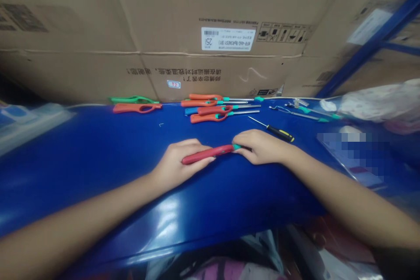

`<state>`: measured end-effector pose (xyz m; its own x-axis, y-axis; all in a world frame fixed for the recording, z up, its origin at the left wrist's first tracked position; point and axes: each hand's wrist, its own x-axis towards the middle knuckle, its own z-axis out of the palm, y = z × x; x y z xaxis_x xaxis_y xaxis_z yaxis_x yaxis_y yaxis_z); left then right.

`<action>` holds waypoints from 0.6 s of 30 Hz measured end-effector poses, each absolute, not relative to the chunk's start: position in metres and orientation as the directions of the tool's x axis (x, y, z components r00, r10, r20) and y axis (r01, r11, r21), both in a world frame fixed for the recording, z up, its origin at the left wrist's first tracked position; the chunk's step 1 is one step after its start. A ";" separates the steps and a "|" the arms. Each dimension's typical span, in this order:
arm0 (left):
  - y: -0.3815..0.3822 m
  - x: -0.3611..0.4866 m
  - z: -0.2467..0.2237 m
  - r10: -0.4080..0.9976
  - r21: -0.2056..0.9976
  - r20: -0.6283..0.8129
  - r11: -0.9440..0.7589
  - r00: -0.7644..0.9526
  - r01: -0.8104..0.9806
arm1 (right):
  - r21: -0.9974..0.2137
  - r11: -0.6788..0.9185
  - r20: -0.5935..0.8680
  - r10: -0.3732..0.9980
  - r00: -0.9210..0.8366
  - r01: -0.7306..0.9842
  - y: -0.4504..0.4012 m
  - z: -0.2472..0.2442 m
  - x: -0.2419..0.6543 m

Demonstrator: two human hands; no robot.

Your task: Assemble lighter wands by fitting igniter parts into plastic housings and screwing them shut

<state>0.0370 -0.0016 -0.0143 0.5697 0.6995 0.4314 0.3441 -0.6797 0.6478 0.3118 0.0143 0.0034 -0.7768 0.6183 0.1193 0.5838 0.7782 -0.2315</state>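
Note:
A red long-necked lighter (205,155) is held between both hands above the blue tabletop (131,153). My left hand (180,157) wraps the rear of its red handle. At the other end, my right hand (259,146) pinches around the green front part, and the fingers hide most of the nozzle. Just beyond my right hand lies a screwdriver (280,133) with a black and yellow handle. Past the hands, several similar lighters with orange, red and blue handles, among them an orange lighter (203,118), lie in a loose pile.
A large cardboard box (157,22) stands along the back edge. A green handle (131,99) and an orange handle (134,108) lie before it. Metal rods with green tips (300,114) lie back right, near a whitish cloth (377,100). Clear plastic (36,122) sits at left.

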 end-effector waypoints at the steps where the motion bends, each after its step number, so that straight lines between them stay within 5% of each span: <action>1: -0.002 0.038 -0.015 0.676 0.622 0.424 -0.701 0.602 0.349 | -0.245 0.755 0.095 0.644 -0.759 0.609 0.016 0.004 0.312; 11: 0.002 0.040 -0.021 0.702 0.462 0.320 -0.702 0.636 0.542 | -0.340 0.636 0.032 0.744 -0.667 0.693 0.024 0.025 0.338; 16: 0.002 0.040 -0.022 0.741 0.443 0.346 -0.669 0.575 0.597 | 0.014 0.410 0.141 0.902 -0.408 0.912 0.033 0.033 0.374; 18: 0.000 0.040 -0.021 0.750 0.440 0.339 -0.660 0.567 0.609 | 0.072 0.214 -0.028 0.977 -0.213 0.974 0.035 0.032 0.386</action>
<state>0.0401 -0.0001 -0.0207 0.5673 0.7503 0.3394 0.6093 -0.6597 0.4399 0.3861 0.0354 0.0323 -0.2128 0.9767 -0.0275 0.9741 0.2143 0.0722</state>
